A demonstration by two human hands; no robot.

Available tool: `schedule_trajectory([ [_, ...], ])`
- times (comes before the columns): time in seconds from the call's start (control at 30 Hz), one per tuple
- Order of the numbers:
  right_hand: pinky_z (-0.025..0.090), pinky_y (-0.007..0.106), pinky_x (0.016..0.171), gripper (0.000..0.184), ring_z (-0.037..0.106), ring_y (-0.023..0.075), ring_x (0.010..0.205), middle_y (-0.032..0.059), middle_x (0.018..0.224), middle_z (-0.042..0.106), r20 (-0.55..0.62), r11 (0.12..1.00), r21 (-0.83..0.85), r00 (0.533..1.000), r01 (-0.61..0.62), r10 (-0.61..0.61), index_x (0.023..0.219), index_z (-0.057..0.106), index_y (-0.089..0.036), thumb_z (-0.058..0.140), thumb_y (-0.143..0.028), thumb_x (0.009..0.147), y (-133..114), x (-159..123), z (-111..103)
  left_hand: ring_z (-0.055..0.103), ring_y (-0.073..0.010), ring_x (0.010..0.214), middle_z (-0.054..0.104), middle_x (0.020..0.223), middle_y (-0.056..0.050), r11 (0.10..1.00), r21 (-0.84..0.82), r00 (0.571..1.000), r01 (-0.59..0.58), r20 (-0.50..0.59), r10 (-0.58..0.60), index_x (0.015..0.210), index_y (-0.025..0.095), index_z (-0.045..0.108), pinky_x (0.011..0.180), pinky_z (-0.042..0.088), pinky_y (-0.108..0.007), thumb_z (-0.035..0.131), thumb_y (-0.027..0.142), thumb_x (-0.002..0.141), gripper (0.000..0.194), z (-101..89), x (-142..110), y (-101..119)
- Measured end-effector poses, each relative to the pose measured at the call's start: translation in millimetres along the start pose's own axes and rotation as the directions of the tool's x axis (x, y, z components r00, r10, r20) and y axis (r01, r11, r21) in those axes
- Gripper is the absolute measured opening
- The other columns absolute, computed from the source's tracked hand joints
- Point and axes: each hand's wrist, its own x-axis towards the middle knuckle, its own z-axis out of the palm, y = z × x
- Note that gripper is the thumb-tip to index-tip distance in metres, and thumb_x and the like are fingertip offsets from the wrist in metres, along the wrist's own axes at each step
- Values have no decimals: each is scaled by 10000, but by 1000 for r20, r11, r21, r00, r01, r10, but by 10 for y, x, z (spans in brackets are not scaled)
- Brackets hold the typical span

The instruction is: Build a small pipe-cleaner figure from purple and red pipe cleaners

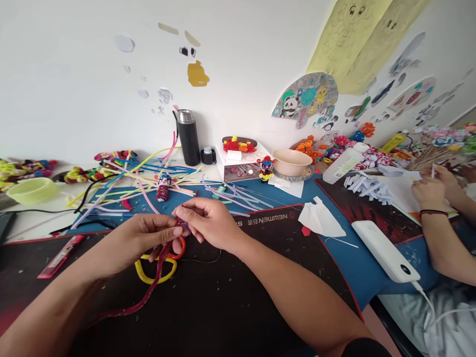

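Note:
Over the black desk mat (238, 307), my left hand (147, 235) pinches a dark red fuzzy pipe cleaner (158, 272). Its long tail curves down toward the lower left of the mat. My right hand (206, 223) meets the left, its thumb and forefinger closed on the upper part of the same strand. A bit of purple shows between the fingers; the rest of the piece is hidden. Under my hands lies a pair of scissors (156, 280) with yellow and red handle loops, its blades covered.
Loose pipe cleaners (107, 198) and a small pipe-cleaner figure (163, 188) lie behind my hands. Farther back stand a black thermos (188, 139), a pink bowl (292, 162) and another figure (266, 168). A white power bank (386, 252) lies right, near a co-worker's hands (431, 191).

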Motion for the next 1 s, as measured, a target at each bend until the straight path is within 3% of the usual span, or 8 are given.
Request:
schedule_trajectory([
  [0.2,403,229,507,300,499,73,446,-80,584,560,-9,999,-53,1000,4,-5,1029,742,-183,676,-475,1044,19,-2,-18,643,-193,630,827,837,-109,999,-14,999,-35,0,35,927,225,857,593,523,-273,758,663,892,450,-11,40,-84],
  [0.33,398,223,487,344,492,75,441,-86,578,556,-36,1000,-7,999,-9,9,1040,735,-180,698,-521,1018,-11,7,-47,677,-209,630,837,829,-98,1000,-30,997,-9,-80,6,876,232,856,613,574,-310,831,705,780,484,-40,52,-70],
  [0.5,348,226,451,487,442,80,430,-86,547,497,-225,998,37,973,59,-49,971,741,-180,680,-663,972,-72,81,-187,672,-212,624,812,762,-92,997,-74,972,-8,-233,-9,739,228,824,592,563,-320,857,776,651,556,12,64,92],
  [0.63,305,232,426,493,385,76,399,-89,502,455,-371,999,5,928,39,-35,868,712,-184,708,-672,943,-14,90,-339,657,-234,654,815,762,-78,999,-34,972,-10,-235,2,709,241,809,621,532,-342,819,813,608,581,158,107,165],
  [0.73,279,233,411,478,370,80,374,-86,480,457,-443,998,-20,895,-65,49,887,710,-184,664,-649,990,112,-59,-401,662,-248,707,803,765,-52,992,112,956,-56,-282,86,734,252,797,670,501,-344,699,822,701,579,274,140,119],
  [0.8,279,228,399,482,393,82,361,-78,484,484,-427,981,-57,893,-186,145,900,711,-182,637,-644,1014,209,-227,-425,619,-233,656,730,678,-17,968,243,947,-59,-294,131,732,262,767,638,452,-334,605,786,784,551,336,149,71],
  [0.87,302,213,392,493,457,82,368,-59,518,547,-393,935,-124,882,-332,261,918,719,-179,630,-652,1020,298,-402,-456,599,-229,634,682,644,1,937,340,946,-78,-273,177,738,268,747,626,425,-331,543,727,842,512,390,154,30],
  [1.0,325,201,352,464,548,100,371,-20,590,650,-376,893,-164,863,-420,337,1006,739,-163,664,-620,1020,433,-588,-554,662,-252,698,743,726,-15,900,400,944,-176,-192,270,800,274,768,669,453,-336,520,624,915,444,502,190,-29],
])
